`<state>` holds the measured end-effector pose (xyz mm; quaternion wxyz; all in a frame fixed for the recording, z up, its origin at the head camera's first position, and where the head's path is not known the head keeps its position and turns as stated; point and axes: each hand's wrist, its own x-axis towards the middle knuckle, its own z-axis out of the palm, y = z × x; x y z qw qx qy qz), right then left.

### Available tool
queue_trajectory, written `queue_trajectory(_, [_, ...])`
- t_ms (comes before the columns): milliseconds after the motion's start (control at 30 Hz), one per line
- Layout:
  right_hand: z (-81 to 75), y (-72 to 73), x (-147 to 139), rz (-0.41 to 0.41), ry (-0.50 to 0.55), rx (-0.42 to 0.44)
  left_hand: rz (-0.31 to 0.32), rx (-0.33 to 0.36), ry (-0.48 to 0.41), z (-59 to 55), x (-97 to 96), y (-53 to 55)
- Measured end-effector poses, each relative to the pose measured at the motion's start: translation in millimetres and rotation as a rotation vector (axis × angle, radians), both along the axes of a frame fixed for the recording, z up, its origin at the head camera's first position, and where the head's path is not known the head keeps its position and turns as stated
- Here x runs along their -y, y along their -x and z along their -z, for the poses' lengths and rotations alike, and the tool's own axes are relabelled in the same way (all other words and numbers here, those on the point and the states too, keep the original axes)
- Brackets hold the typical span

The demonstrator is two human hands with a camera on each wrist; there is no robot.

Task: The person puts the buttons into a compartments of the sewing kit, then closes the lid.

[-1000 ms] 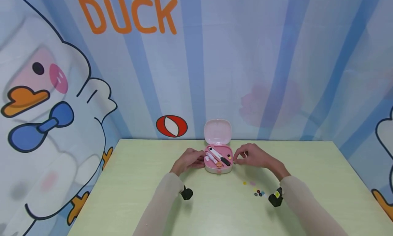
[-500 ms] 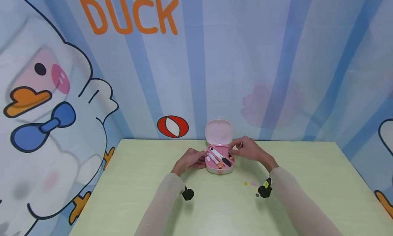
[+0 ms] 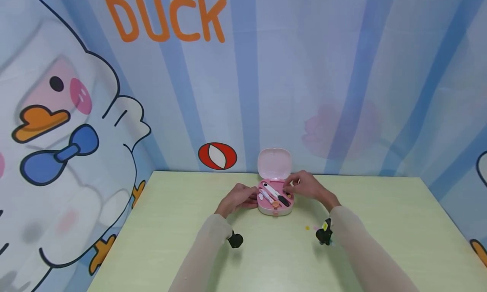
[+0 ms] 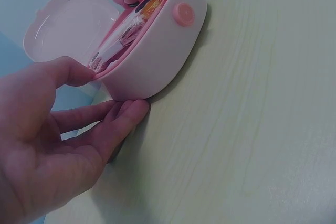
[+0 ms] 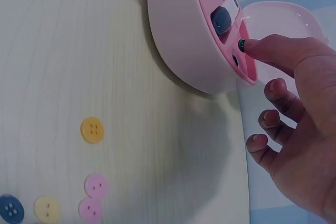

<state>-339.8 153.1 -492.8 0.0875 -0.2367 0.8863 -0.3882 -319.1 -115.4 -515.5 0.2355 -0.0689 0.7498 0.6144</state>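
A pink-and-white sewing box (image 3: 274,212) stands at the back of the table, its translucent lid (image 3: 274,163) raised. My left hand (image 3: 239,199) holds its left side; in the left wrist view the thumb rests on the rim and the fingers touch the lower wall. My right hand (image 3: 307,185) is over the right compartment, pinching a small dark button (image 5: 242,45) between thumb and a mostly hidden finger. Another dark button (image 5: 235,60) lies in that compartment. A white tool with a black end (image 3: 277,195) lies diagonally inside, near an orange round item (image 3: 275,204).
Loose buttons lie on the table in front of the right arm: a yellow button (image 5: 92,130), two pink buttons (image 5: 96,185), a pale yellow button (image 5: 47,210) and a dark blue button (image 5: 11,209). A printed curtain (image 3: 266,72) hangs behind the table.
My right hand has moved from beside the box's right edge up and left, to over its right compartment. My left hand has stayed on the box. The view has shifted slightly.
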Motion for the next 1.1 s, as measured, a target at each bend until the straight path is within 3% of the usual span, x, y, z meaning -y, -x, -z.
queue_trajectory(633, [9.9, 5.7, 3.2, 0.055, -0.015, -0.004, 0.01, -0.007, -0.011, -1.6, 0.4, -1.3])
queue_trajectory(800, [4.4, 0.2, -1.0, 0.069, -0.022, -0.029, 0.015, -0.012, -0.013, -1.0, 0.4, -1.1])
queue_trajectory(1100, [-8.7, -16.9, -22.0, 0.016, -0.048, -0.091, 0.019, -0.013, -0.003, 1.1, 0.1, 0.0])
